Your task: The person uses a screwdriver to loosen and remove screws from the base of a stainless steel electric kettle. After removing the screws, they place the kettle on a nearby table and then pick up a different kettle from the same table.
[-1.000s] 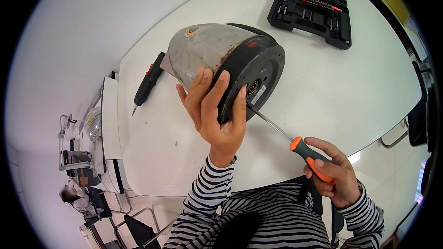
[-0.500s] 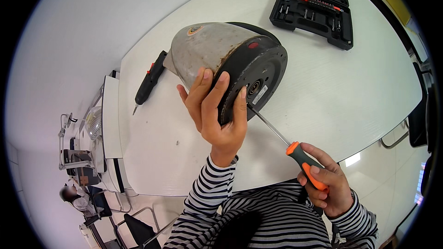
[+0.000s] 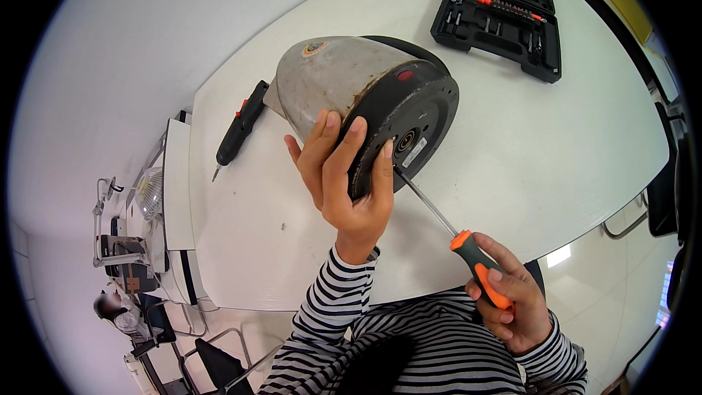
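An electric kettle (image 3: 333, 73) with a stained metal body lies on its side, its round black base turned toward me. My left hand (image 3: 351, 175) grips the lower rim of that base, thumb on the underside and fingers over the side. In my right hand (image 3: 512, 292) is a screwdriver (image 3: 479, 267) with an orange and dark green handle. Its shaft slants up to the left, and the tip meets the base just right of my left thumb, at what looks like a screw hole. The tip itself is hidden in the recess.
A black cordless screwdriver (image 3: 241, 124) lies left of the kettle on the white table (image 3: 541, 153). At the far right an open black tool case (image 3: 497, 22) holds bits and an orange tool. A wall runs along the left; a person (image 3: 121, 314) sits in the distance.
My right hand and the screwdriver handle have shifted slightly left, with the tip still at the base. The kettle and my left hand keep their hold and pose.
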Motion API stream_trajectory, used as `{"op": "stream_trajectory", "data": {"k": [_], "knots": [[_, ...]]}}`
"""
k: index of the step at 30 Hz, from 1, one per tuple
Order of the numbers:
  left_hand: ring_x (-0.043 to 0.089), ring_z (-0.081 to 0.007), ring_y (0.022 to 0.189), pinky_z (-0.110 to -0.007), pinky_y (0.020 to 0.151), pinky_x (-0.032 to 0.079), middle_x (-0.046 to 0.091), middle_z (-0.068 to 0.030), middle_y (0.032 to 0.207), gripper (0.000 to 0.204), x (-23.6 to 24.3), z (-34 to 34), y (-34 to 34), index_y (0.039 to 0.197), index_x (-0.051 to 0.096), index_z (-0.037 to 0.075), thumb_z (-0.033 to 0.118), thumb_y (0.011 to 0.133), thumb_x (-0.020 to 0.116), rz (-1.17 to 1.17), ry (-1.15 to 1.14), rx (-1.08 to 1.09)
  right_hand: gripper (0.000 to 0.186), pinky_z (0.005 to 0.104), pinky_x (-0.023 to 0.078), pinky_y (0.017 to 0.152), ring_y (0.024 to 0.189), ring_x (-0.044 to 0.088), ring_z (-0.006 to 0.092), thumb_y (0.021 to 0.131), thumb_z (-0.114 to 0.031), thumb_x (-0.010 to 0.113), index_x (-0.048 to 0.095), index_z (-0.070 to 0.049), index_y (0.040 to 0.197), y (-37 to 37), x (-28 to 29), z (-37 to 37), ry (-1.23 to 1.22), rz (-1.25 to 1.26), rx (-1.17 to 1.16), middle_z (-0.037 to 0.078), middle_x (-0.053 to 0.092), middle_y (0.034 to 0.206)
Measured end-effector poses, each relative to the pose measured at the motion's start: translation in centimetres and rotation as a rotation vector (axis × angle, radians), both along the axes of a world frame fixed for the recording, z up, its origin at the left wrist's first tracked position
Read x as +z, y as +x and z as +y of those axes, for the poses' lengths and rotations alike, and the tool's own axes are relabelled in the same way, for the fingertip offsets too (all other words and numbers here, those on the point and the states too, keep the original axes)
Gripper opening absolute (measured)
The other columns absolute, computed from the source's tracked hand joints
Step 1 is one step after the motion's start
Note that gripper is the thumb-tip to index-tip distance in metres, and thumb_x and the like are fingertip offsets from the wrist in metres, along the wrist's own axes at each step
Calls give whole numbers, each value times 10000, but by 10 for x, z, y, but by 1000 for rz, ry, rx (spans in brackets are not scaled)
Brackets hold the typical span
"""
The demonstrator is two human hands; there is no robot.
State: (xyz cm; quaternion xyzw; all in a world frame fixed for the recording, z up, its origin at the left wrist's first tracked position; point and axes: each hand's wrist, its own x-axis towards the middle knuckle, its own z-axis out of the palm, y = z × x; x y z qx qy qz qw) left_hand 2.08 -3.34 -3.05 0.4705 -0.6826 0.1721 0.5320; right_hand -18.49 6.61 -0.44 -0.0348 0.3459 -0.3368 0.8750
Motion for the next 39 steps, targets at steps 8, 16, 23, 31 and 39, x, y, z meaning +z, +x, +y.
{"op": "stream_trajectory", "data": {"k": [8, 16, 23, 31, 39], "knots": [[453, -233, 1102, -451, 1036, 169, 510, -78, 1108, 341, -2, 0, 0, 1027, 574, 57, 89, 702, 670, 34, -5, 28, 512, 156, 275, 286, 390, 317, 28, 865, -111, 463, 260, -118, 1335, 3, 0, 2, 5, -10, -6, 115, 516, 810], [455, -235, 1098, -456, 1034, 173, 509, -80, 1108, 342, -3, 1, 0, 1028, 575, 63, 86, 699, 667, 40, -9, 31, 527, 149, 280, 288, 389, 311, 24, 871, -101, 446, 227, -114, 1350, 9, 0, 9, 30, -63, -54, 110, 505, 815], [419, -236, 1092, -436, 1022, 182, 522, -107, 1113, 344, -2, 2, 1, 1044, 549, -1, 48, 719, 653, 26, 3, 13, 523, 136, 294, 291, 395, 303, 17, 879, -111, 433, 219, -128, 1355, 15, -1, 12, 65, -134, -90, 103, 482, 823], [426, -232, 1080, -433, 1022, 182, 525, -109, 1114, 346, 0, 0, 2, 1046, 549, 0, 46, 720, 654, 36, 1, 4, 518, 138, 291, 294, 406, 281, 24, 892, -130, 397, 186, -142, 1365, 20, 0, 15, 71, -201, -103, 103, 454, 844], [431, -235, 1068, -439, 1024, 181, 526, -114, 1114, 340, 0, -1, 3, 1049, 546, 2, 59, 730, 652, 39, 4, -11, 560, 135, 301, 305, 422, 281, 29, 899, -151, 388, 98, -151, 1377, 25, -4, 22, 119, -299, -140, 94, 432, 852]]}}
